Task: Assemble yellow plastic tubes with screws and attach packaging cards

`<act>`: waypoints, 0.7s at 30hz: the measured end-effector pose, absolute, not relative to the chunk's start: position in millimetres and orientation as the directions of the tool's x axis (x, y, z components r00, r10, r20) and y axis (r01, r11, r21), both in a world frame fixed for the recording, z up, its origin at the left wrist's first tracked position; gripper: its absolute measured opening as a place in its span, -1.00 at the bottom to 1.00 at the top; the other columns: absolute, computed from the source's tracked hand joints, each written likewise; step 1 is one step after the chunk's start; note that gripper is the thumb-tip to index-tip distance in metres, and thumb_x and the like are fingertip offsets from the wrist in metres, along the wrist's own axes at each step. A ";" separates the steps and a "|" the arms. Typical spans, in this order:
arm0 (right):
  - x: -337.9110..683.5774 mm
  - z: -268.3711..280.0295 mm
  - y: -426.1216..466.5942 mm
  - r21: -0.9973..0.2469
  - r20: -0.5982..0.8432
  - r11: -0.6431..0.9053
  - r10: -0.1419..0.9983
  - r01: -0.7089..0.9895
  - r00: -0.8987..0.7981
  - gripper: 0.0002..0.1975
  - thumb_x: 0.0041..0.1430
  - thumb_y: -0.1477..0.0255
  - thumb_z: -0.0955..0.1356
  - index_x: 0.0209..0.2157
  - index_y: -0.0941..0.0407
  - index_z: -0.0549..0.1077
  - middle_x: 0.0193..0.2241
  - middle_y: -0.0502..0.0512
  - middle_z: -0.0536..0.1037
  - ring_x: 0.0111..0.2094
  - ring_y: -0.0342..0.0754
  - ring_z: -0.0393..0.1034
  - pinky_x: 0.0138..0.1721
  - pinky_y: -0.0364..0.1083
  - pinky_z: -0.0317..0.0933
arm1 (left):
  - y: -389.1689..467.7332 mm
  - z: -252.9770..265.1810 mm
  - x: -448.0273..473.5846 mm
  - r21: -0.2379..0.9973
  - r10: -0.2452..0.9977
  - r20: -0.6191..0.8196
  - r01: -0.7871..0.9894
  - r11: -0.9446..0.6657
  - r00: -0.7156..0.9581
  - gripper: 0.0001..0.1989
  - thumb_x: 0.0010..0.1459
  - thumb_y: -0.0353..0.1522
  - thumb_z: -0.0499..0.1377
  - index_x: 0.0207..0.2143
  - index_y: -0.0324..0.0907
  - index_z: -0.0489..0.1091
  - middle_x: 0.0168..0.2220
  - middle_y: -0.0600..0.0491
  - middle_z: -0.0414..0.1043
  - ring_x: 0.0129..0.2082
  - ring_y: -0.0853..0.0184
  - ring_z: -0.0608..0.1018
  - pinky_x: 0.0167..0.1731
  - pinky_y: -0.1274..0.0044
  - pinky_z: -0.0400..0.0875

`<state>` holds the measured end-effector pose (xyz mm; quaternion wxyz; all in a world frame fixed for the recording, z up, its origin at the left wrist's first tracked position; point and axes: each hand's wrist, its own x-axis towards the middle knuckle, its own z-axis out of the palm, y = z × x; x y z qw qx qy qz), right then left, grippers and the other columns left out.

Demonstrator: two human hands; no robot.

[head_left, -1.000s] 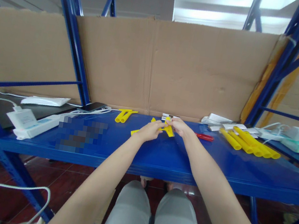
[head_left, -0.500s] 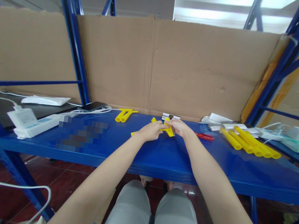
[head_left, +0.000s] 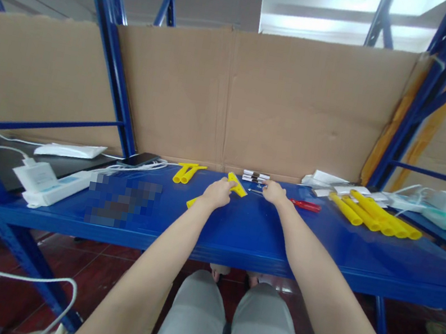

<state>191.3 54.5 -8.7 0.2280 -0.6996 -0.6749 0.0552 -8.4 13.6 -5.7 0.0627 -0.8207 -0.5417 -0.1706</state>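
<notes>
My left hand [head_left: 217, 193] is closed around a yellow T-shaped plastic handle [head_left: 238, 187] over the blue shelf. The handle's flat head sticks out to the right of my fingers, and its tube end shows at lower left. My right hand [head_left: 274, 192] is down at the shelf surface with its fingertips bunched beside some small metal bits; what they pinch, if anything, is hidden. A screwdriver with a red handle [head_left: 305, 205] lies under my right hand, its thin shaft showing to the left. Several white-and-dark small cylinders [head_left: 256, 175] lie just behind my right hand.
Two yellow T-shaped pieces [head_left: 188, 172] lie left of centre. Several yellow tubes [head_left: 375, 215] are grouped at right, near white packets [head_left: 323, 180]. A power strip [head_left: 59, 188], cables and a phone [head_left: 141, 159] occupy the left. Cardboard [head_left: 234, 100] walls the back; blue posts stand either side.
My hands have moved apart. The left has drawn the yellow handle slightly leftward, while the right has let go of it and lowered to the shelf by the metal bits.
</notes>
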 end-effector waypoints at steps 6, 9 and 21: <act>187.0 -10.7 58.0 -0.243 0.159 0.031 0.987 0.969 0.008 -0.57 0.26 0.46 0.13 0.08 0.09 0.42 0.15 0.27 0.36 0.18 0.19 0.19 0.13 0.23 0.03 | 14.0 -7.7 -6.8 0.072 0.848 0.357 0.893 -0.444 0.392 -0.58 0.15 -0.52 0.05 0.07 -0.15 0.39 -0.02 -0.14 0.40 -0.04 0.16 0.51 -0.04 0.44 0.36; 185.5 -12.7 62.9 -0.214 0.166 0.033 0.986 0.976 0.004 -0.58 0.28 0.38 0.12 0.03 0.14 0.45 0.13 0.31 0.38 0.17 0.19 0.19 0.15 0.27 -0.03 | 14.8 -8.6 -6.7 0.072 0.837 0.366 0.885 -0.461 0.407 -0.58 0.15 -0.52 0.06 0.05 -0.15 0.39 -0.02 -0.12 0.41 -0.03 0.18 0.51 -0.03 0.46 0.36; 186.6 -15.3 67.1 -0.217 0.174 -0.004 0.984 0.976 0.043 -0.65 0.22 0.43 0.21 -0.04 0.15 0.50 0.06 0.33 0.43 0.16 0.17 0.21 0.13 0.16 0.05 | 23.6 -14.8 -6.4 0.059 0.800 0.376 0.850 -0.524 0.467 -0.57 0.14 -0.50 0.08 0.07 -0.13 0.39 -0.03 -0.11 0.41 -0.04 0.22 0.50 0.00 0.45 0.34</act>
